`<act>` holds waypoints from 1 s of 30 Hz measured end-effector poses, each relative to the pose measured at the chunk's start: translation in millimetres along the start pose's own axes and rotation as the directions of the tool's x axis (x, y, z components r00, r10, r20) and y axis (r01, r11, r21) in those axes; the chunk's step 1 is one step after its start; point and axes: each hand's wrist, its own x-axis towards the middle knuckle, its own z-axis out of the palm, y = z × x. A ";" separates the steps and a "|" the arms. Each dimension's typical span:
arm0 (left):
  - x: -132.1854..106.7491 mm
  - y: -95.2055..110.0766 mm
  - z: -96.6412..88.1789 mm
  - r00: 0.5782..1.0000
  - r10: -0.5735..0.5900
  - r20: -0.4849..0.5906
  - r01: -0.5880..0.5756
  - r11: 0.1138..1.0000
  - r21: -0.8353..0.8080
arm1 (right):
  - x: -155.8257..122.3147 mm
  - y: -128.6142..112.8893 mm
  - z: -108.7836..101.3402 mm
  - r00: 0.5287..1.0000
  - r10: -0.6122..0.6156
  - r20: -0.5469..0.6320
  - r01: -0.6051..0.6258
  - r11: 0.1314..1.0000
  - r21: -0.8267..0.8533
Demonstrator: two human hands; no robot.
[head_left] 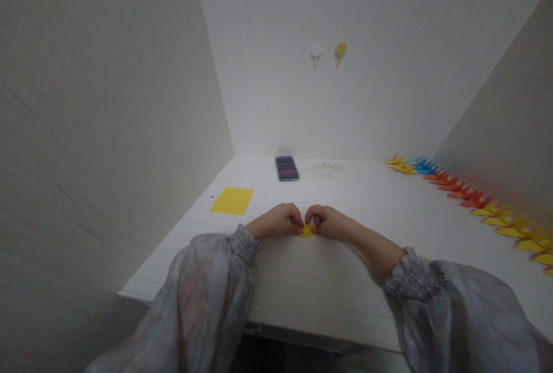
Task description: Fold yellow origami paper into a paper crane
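Between my two hands is a small piece of folded yellow paper (306, 231), low over the white table. My left hand (283, 220) pinches its left side between thumb and fingers. On the right side, my right hand (329, 222) grips it in the same way, fingertips close to those of the left. The fingers cover much of the paper, so its exact folded shape is hard to make out. A flat yellow paper sheet (232, 201) lies on the table to the left of my hands.
Folded paper cranes (458, 186) in yellow, blue and orange line the table's right side. A blurred dark object (287, 168) lies near the back wall. Two hooks, one white (315, 53) and one yellow (341, 52), are on that wall. The table's front edge (324, 337) runs below my forearms.
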 end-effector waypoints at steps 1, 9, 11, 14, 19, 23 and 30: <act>0.0 -1.1 0.2 1.000 0.012 -0.001 -0.012 1.000 0.011 | 0.4 1.4 0.0 1.000 -0.008 0.006 0.008 1.000 0.003; 1.4 -6.7 -3.2 0.992 0.114 0.058 -0.117 0.992 0.047 | 1.3 7.3 0.9 0.999 -0.036 0.011 0.036 0.999 0.005; 1.6 -6.4 -4.3 0.991 0.107 0.074 -0.111 0.993 0.045 | 0.3 6.8 0.4 0.999 -0.043 0.017 0.043 0.999 0.001; 1.4 -5.4 -5.3 0.990 0.105 0.090 -0.107 0.994 0.027 | -1.0 5.9 -0.9 0.996 -0.082 0.025 0.082 0.997 0.000; 1.2 -3.5 -4.8 0.995 0.074 0.073 -0.076 0.997 0.013 | -0.2 8.7 -1.8 0.990 -0.136 0.035 0.135 0.991 0.027; 1.1 -3.4 -3.9 0.996 0.066 0.061 -0.065 0.998 -0.014 | -1.1 16.1 0.1 0.971 -0.239 0.016 0.238 0.971 0.037; 0.9 -6.1 -3.9 0.995 0.092 0.045 -0.091 0.995 -0.034 | -13.7 17.8 -4.0 0.867 -0.491 0.090 0.499 0.857 -0.129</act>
